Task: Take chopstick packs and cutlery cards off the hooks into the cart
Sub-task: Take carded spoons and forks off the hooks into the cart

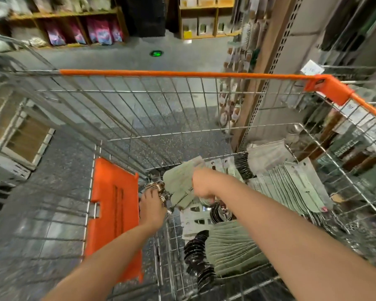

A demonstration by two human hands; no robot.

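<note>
Both hands reach down into the wire cart (182,101), whose orange-capped rim runs across the picture from nine o'clock to three o'clock. The right hand (201,184), just right of centre, grips a bunch of pale green cutlery cards (179,183), fingers curled round their lower edge, the cards fanning up toward eleven o'clock from the hand. The left hand (152,208), at about eight o'clock from the right one, lies over a cluster of shiny metal cutlery heads (155,187); its fingers are blurred, so whether they close on anything I cannot tell. On the cart floor more card packs (295,187) lie in an overlapping row toward three o'clock, and another stack (232,250) lies at five o'clock beside dark spoon bowls (197,255). An orange flap (115,213) hangs on the cart's left wall at eight o'clock.
</note>
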